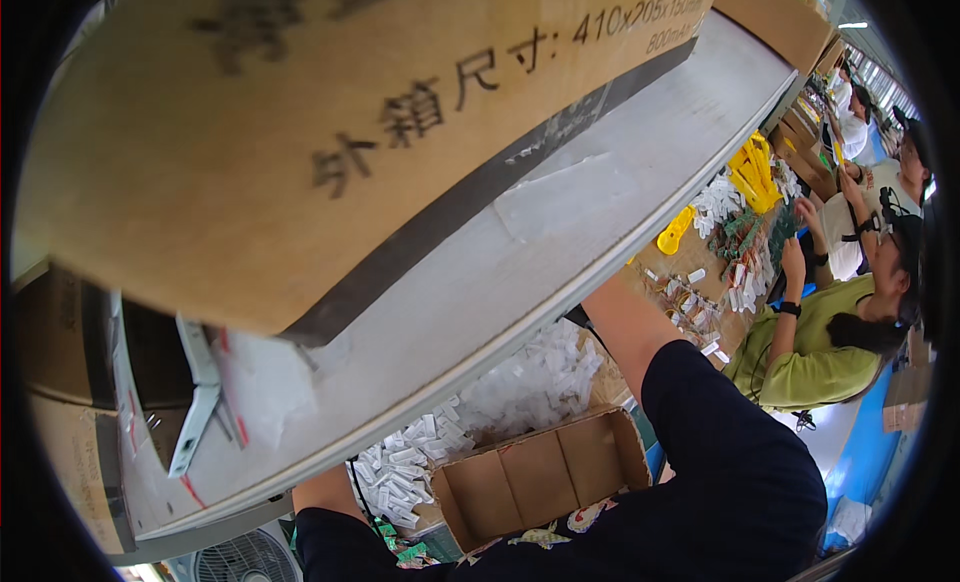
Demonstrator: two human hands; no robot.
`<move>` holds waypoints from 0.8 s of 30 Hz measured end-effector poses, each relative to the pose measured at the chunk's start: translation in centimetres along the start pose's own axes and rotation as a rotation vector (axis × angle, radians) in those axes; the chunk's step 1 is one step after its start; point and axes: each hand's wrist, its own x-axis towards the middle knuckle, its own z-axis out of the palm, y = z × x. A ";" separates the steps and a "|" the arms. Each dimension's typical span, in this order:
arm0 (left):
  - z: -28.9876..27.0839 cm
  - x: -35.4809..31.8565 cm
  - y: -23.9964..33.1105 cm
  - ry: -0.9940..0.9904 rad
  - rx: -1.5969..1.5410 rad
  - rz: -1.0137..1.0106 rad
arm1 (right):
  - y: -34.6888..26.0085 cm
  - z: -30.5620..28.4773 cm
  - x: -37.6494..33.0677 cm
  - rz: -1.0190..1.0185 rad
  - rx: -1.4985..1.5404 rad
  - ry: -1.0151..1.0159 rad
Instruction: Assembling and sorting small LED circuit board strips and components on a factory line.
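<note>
Under the front edge of the long pale-grey shelf [690, 112], your left forearm [328, 490] and right forearm [632, 327] run out of sight. Your left hand and right hand are hidden there, so I cannot tell whether either is open, closed or gripping anything. Between your arms, a heap of small white plastic pieces [400, 469] lies on the brown-topped bench [607, 384]. Nearer your body sits an open, rectangular brown cardboard box [535, 477]. Above, a large tan cardboard carton with a dark lower band [330, 172] covers much of the shelf's left end.
</note>
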 end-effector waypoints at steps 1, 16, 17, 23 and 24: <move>-0.4 -0.7 -0.9 0.003 0.012 -0.010 | 1.2 -0.2 -0.7 -0.019 -0.008 -0.014; -5.4 -6.3 -6.4 -0.018 0.151 0.000 | 7.3 2.6 1.7 -0.315 -0.199 -0.069; -5.4 -5.5 -5.5 -0.034 0.163 0.028 | 6.2 4.0 3.6 -0.329 -0.218 -0.044; -3.5 1.8 2.8 -0.160 0.257 0.241 | 3.0 7.4 11.8 -0.365 -0.348 0.159; -3.7 2.5 3.6 -0.172 0.275 0.263 | 3.2 7.7 12.3 -0.371 -0.364 0.176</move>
